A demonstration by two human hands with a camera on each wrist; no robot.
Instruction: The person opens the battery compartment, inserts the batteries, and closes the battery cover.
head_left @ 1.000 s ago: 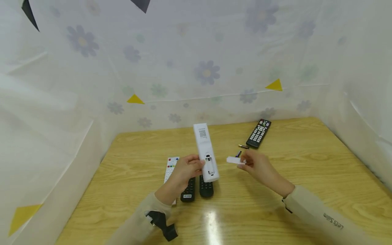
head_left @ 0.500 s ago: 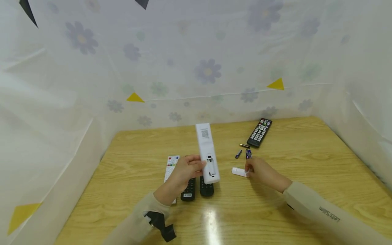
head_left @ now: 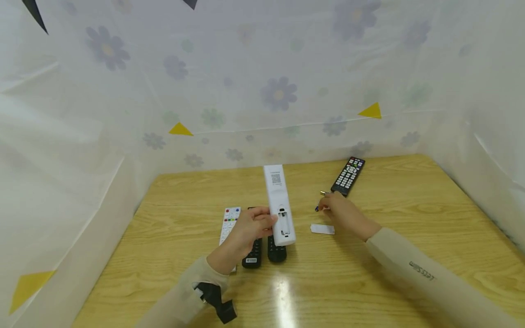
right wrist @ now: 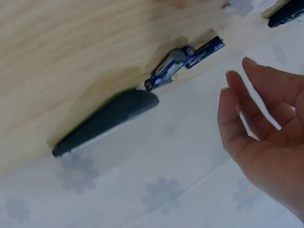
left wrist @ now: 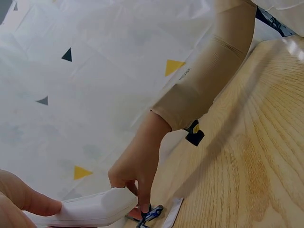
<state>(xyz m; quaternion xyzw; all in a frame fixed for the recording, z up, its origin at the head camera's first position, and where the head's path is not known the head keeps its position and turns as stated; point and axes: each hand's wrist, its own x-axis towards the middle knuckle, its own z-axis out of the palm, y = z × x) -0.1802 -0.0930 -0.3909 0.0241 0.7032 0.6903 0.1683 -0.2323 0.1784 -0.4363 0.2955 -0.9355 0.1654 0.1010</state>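
My left hand (head_left: 251, 228) holds a white remote control (head_left: 275, 191), its back turned up and its battery compartment uncovered and vacant. In the left wrist view the thumb lies along the remote's (left wrist: 90, 209) side. My right hand (head_left: 342, 213) reaches down over the small batteries, one dark blue battery (head_left: 317, 208) showing by its fingertips. The right wrist view shows that hand's fingers (right wrist: 230, 104) apart with nothing between them, beside several blue batteries (right wrist: 166, 71). A white battery cover (head_left: 322, 229) lies flat on the table just nearer than the right hand.
A black remote (head_left: 348, 176) lies at the back right, with a gold-ended battery (head_left: 323, 193) close to it. Under and beside my left hand lie a white remote (head_left: 230, 223) and two black remotes, one (head_left: 276, 253) partly under the held one. A flowered sheet (head_left: 229, 91) walls the table.
My right hand has set the white battery cover down, let go of it and moved up to the batteries. The left hand keeps holding the white remote almost still.
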